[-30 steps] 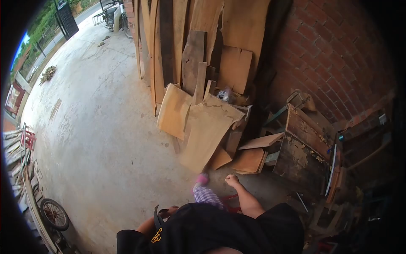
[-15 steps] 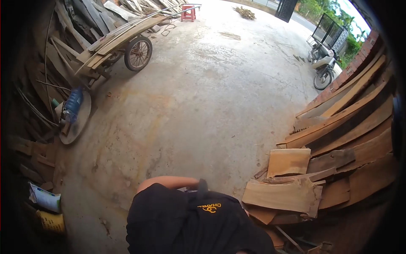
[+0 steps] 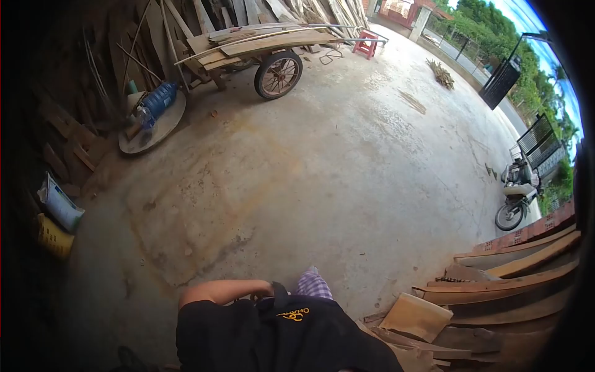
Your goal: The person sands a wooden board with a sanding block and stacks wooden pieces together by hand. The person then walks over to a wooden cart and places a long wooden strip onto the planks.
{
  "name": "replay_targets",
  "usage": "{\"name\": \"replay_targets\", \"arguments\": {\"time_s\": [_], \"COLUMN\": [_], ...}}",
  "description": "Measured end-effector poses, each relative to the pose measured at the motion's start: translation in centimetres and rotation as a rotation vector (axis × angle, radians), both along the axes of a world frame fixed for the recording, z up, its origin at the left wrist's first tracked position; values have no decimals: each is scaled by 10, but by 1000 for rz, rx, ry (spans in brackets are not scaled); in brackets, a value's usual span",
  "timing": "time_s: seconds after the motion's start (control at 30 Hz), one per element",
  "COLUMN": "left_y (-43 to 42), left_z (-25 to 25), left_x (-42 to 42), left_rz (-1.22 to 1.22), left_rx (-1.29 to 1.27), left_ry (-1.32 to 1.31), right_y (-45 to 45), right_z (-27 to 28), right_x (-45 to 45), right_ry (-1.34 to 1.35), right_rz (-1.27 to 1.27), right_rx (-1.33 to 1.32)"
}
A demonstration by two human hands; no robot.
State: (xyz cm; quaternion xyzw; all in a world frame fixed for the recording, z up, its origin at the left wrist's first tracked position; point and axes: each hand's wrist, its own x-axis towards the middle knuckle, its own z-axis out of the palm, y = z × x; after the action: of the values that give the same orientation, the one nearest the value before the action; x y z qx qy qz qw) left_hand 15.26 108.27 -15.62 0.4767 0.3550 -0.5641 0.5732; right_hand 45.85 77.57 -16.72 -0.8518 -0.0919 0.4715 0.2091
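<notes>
My left forearm [image 3: 226, 290] is bent across the front of my black shirt [image 3: 248, 335]. It ends at a dark band or strap [image 3: 281, 294] near the middle of my waist. The fingers of my left hand are hidden there, and I cannot make out whether they hold anything. A purple-and-white checked trouser leg [image 3: 314, 284] shows just beyond the shirt. My right hand is out of view.
A two-wheeled cart [image 3: 277, 74] loaded with boards stands ahead. A blue water bottle [image 3: 159, 98] lies on a round board [image 3: 139, 146] at the left. Two sacks lie at far left; wood planks [image 3: 418, 317] are stacked right. A motorbike [image 3: 515, 198] is parked beyond.
My view has turned left and lifted, so the cart and motorbike sit further right in it. The checked trouser leg has come into sight. My left arm stays bent at my waist.
</notes>
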Motion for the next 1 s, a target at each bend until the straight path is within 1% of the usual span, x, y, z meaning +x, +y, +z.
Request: {"name": "replay_targets", "arguments": {"time_s": [0.07, 0.1, 0.23, 0.27, 0.3, 0.33, 0.37, 0.4, 0.47, 0.5, 0.57, 0.6, 0.63, 0.7, 0.73, 0.77, 0.8, 0.83, 0.87, 0.9, 0.93, 0.97, 1.0], "left_y": [11, 29, 68, 73, 84, 100, 117, 128, 146, 159, 186, 211, 245, 319, 342, 375, 396, 431, 454, 492, 518, 539, 561], "left_z": [24, 34, 41, 41, 55, 77, 89, 77, 44, 41, -44, -53, -49, -40, -66, 11, -54, -111, -76, -30, 29, 31, 26], "left_x": [11, 25, 28, 30, 35, 42, 48, 47, 38, 38, 5, 12, 15, 21, 14, 34, 32, 10, 19, 34, 40, 44, 45], "left_rz": [223, 249, 666, 774, 795, 755, 714, 736, 845, 851, 859, 813, 807, 633, 930, 1137, 1148, 1569, 1571, 1193, 775, 768, 776], "left_rx": [119, 125, 133, 127, 123, 188, 251, 253, 407, 467, 395, 405, 399, 432, 435, 386, 378, -441, -446, -1, 411, 413, 589], "left_ry": [119, 132, 10, -19, -8, 54, 111, 112, 136, 152, -28, 52, 57, -149, -117, -73, -83, 44, 40, -37, -102, -94, -205], "right_y": [18, 43, 114, 134, 149, 172, 199, 226, 285, 313, 371, 399, 422, 472, 504, 535, 571, 606, 638, 670, 704, 733, 764], "right_z": [-3, -1, -16, -32, -66, -70, -71, -70, -66, -65, -67, -73, -75, -66, -53, -43, -24, -6, -5, -15, -34, -50, -45], "right_x": [29, 56, 103, 124, 154, 177, 197, 213, 239, 249, 253, 246, 242, 233, 220, 209, 198, 187, 179, 174, 175, 175, 173], "right_ry": [12, 27, 56, 55, 55, 43, 27, 25, -56, -60, -50, -43, -45, -57, -22, 12, 59, 109, 110, 116, 9, -96, -87], "right_rz": [49, 87, 202, 178, 153, 194, 236, 258, 250, 266, 214, 211, 250, 288, 385, 483, 550, 616, 650, 681, 773, 860, 854], "right_rx": [-24, -28, -38, -41, -48, -67, -81, -79, -43, -36, -30, -29, -64, -110, -140, -168, -128, -86, -49, -10, 55, 123, 127]}}
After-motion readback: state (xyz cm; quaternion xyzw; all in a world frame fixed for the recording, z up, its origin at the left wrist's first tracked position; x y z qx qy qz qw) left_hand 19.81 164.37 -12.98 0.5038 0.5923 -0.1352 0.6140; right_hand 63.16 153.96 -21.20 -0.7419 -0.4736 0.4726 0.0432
